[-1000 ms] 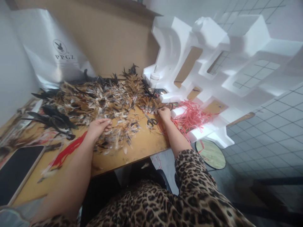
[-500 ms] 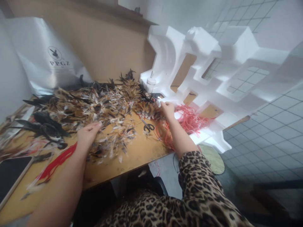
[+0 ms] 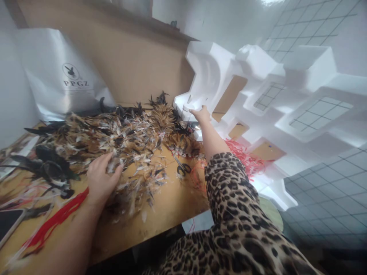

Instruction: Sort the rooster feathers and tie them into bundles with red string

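Observation:
My left hand (image 3: 101, 177) rests palm down over the near edge of a pile of brown, white and black feathers (image 3: 97, 133), its fingers spread and nothing held in them. Farther off to the right, my right hand (image 3: 203, 115) reaches out with fingers apart beside a small white lidded jar (image 3: 185, 115). Whether a fingertip touches the jar is too blurred to tell. A fanned tuft of brown feathers (image 3: 161, 120) stands at the right end of the pile. Dark-handled scissors (image 3: 183, 169) lie on the table to its right.
Tall white foam packing (image 3: 204, 63) leans at the right, with pink-red strips (image 3: 243, 156) at its foot. A silver bag (image 3: 43, 65) stands at the back left. Red cords (image 3: 59, 219), dark feathers (image 3: 51, 164) and a dark-screened device (image 3: 10, 225) lie on the table (image 3: 160, 217) at left.
My right hand has moved farther out to the white jar, and its pinched fingers have parted. My left hand's fingers have gone from pinched together to spread. The view has shifted slightly.

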Demonstrator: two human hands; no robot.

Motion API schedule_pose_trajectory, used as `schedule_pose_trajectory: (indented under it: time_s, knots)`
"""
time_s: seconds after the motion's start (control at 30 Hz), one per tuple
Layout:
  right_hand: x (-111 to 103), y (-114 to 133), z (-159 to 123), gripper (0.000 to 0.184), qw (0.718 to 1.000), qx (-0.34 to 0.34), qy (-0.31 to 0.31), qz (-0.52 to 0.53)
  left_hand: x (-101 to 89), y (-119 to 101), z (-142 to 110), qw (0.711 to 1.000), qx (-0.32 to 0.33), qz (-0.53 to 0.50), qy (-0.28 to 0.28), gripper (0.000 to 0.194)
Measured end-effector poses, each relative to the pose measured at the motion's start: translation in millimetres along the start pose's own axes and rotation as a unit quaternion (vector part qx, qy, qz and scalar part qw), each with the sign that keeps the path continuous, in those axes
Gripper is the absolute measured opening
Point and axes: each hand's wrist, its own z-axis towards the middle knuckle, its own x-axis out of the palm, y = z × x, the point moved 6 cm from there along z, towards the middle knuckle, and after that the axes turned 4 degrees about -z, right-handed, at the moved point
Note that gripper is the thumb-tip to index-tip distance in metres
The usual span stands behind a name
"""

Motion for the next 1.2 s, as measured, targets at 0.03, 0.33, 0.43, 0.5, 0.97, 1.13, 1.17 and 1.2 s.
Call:
schedule_pose_trajectory:
  time_s: [0.03,0.33,0.43,0.5,0.97,1.13,1.17,1.2]
  knots:
    - [3.3,4.5,5.1,0.086,1.000,0.006,0.000,0.004,0.9,-1.2,0.3,1.000,0.015,0.010,0.003,0.051]
    - [46.9,20.4,44.4,0.086,0.999,0.036,0.001,-0.003,5.0,-2.1,1.0,0.998,0.043,0.035,0.012,0.054]
    - [57.7,24.5,53.2,0.086,0.999,0.041,0.004,-0.011,5.9,-1.4,1.2,0.998,0.034,0.042,0.014,0.054]
    - [62.9,27.0,56.7,0.083,0.999,0.045,0.004,-0.022,6.1,-1.2,1.3,0.999,0.029,0.043,0.014,0.053]
    - [51.8,32.2,52.5,0.074,0.993,0.049,-0.107,0.025,-4.9,32.0,0.8,0.965,-0.146,0.214,0.043,0.048]
    - [29.2,7.5,44.2,0.078,0.990,0.069,-0.116,0.047,0.3,41.7,-2.1,0.948,-0.180,0.237,0.116,0.050]
    - [24.7,-3.4,42.4,0.080,0.990,0.073,-0.114,0.046,1.4,44.7,-2.8,0.945,-0.188,0.235,0.132,0.046]
    - [20.2,-15.6,40.2,0.081,0.990,0.076,-0.111,0.042,2.3,48.0,-3.5,0.942,-0.198,0.231,0.145,0.041]
